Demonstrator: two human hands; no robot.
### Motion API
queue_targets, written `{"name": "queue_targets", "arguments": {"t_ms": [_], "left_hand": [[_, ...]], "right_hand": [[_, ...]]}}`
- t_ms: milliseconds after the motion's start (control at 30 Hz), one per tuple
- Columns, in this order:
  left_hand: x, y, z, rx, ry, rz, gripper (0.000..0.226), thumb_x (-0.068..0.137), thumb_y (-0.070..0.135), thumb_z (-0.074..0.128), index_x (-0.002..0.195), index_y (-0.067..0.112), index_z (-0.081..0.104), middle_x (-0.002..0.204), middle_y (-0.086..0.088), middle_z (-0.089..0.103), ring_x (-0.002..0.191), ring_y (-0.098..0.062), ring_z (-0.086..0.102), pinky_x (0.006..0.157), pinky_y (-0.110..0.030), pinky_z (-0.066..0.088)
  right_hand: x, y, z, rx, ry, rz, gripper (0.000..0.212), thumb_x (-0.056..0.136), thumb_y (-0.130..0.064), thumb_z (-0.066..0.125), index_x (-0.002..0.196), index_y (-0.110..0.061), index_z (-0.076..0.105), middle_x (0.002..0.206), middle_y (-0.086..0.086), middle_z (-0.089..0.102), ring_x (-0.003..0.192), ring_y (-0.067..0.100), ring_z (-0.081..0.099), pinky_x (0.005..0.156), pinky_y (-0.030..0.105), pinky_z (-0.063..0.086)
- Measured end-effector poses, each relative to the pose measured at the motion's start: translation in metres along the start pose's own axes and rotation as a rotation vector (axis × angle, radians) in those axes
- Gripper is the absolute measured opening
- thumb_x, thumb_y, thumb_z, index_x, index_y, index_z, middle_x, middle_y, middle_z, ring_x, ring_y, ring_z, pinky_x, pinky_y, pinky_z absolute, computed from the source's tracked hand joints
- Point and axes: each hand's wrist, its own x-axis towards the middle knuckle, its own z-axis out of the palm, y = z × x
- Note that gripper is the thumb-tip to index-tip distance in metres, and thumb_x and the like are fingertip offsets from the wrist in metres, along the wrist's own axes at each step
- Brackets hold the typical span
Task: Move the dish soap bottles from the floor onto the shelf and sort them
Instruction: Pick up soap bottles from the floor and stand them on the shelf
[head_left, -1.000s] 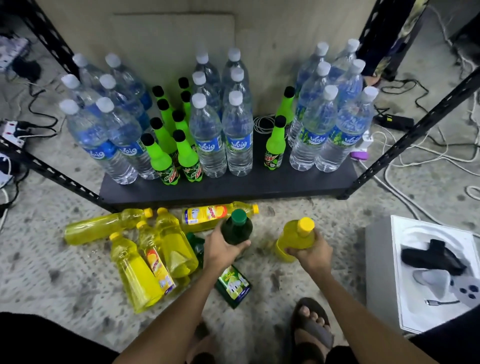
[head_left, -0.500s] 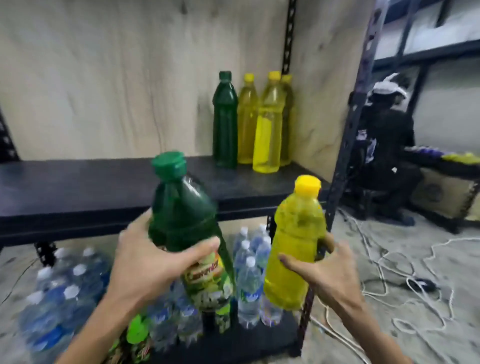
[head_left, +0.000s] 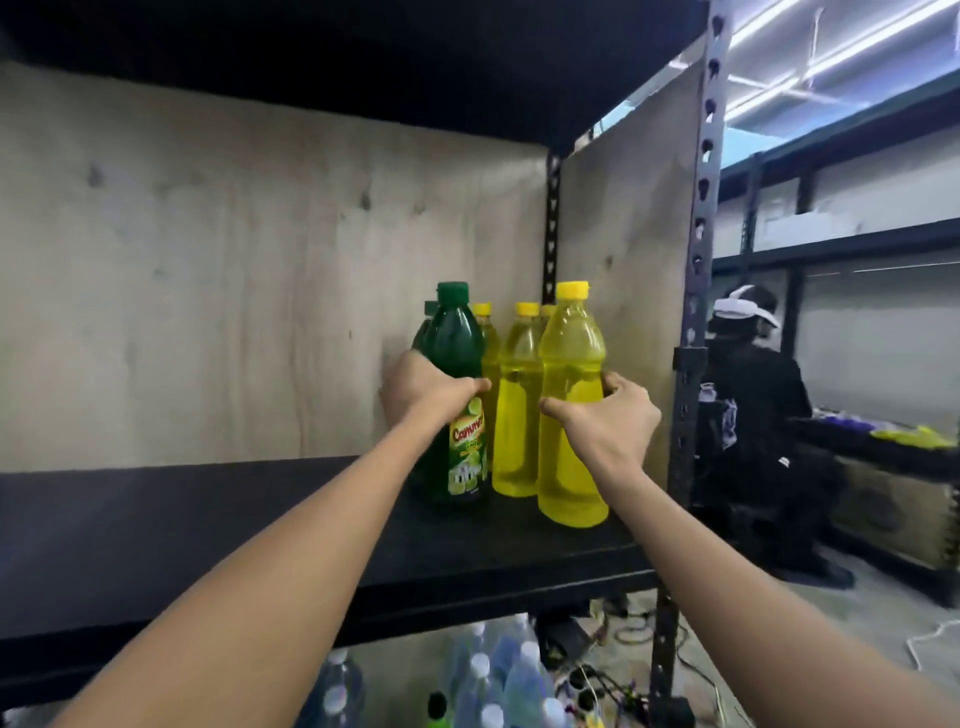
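Note:
My left hand (head_left: 423, 391) grips a dark green dish soap bottle (head_left: 456, 415) that stands upright on the black shelf (head_left: 208, 519). My right hand (head_left: 608, 418) grips a yellow dish soap bottle (head_left: 571, 457) with a yellow cap, also upright on the shelf, to the right of the green one. Behind them, against the right rear corner, stand more yellow bottles (head_left: 517, 405) and another green bottle, mostly hidden behind the one I hold.
A plywood back and side panel (head_left: 234, 286) enclose the shelf. The upright metal post (head_left: 691, 364) stands just right of my right hand. Water bottles (head_left: 498, 680) fill the level below. A person in black (head_left: 753, 405) sits at the right by another rack.
Both hands lifted the green and yellow bottles from the floor up to the shelf and set them down in front of the bottles in the right rear corner.

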Motion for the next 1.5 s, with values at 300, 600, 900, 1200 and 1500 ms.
{"name": "queue_targets", "arguments": {"t_ms": [300,600,900,1200,1500], "left_hand": [[0.042,-0.041,0.044,0.037,-0.054,0.073,0.069,0.065,0.059,0.082,0.115,0.016,0.062,0.108,-0.002,0.069,0.095,-0.024,0.065,0.066,-0.027,0.047],[-0.006,-0.057,0.023,-0.005,-0.163,0.053,0.090,0.064,0.041,0.089,0.139,0.017,0.045,0.134,-0.007,0.056,0.125,-0.029,0.054,0.096,-0.040,0.048],[-0.306,-0.309,-0.106,-0.079,0.210,-0.136,0.029,0.084,0.015,0.074,0.105,0.033,0.065,0.094,-0.006,0.066,0.083,-0.023,0.065,0.078,-0.029,0.053],[-0.436,-0.533,-0.129,0.154,-0.247,-1.198,0.086,0.050,0.045,0.080,0.123,0.006,0.055,0.116,-0.022,0.066,0.116,-0.033,0.061,0.101,-0.045,0.045],[-0.420,-0.616,-0.070,0.418,-0.369,-1.363,0.103,0.064,0.066,0.078,0.138,0.006,0.041,0.142,-0.020,0.045,0.133,-0.037,0.042,0.100,-0.040,0.043]], "right_hand": [[0.020,0.045,0.036,0.000,0.099,0.036,0.046,0.064,-0.037,0.090,0.098,-0.015,0.068,0.090,0.000,0.071,0.084,0.018,0.068,0.080,0.031,0.057],[-0.029,0.018,0.014,0.030,0.051,0.028,0.095,0.073,-0.022,0.087,0.151,-0.020,0.033,0.142,0.009,0.044,0.130,0.025,0.047,0.107,0.034,0.038],[-0.384,0.127,-0.017,-0.237,-0.789,0.179,0.052,0.068,-0.024,0.080,0.115,-0.028,0.059,0.109,-0.003,0.054,0.100,0.014,0.057,0.092,0.028,0.048],[-0.619,0.255,0.041,-0.612,-1.572,0.742,0.079,0.069,-0.047,0.083,0.134,-0.025,0.045,0.130,0.012,0.057,0.119,0.032,0.057,0.091,0.032,0.048],[-0.679,0.303,0.089,-0.847,-1.690,0.656,0.105,0.065,-0.043,0.089,0.149,-0.031,0.027,0.147,0.010,0.038,0.136,0.036,0.041,0.106,0.048,0.043]]}}
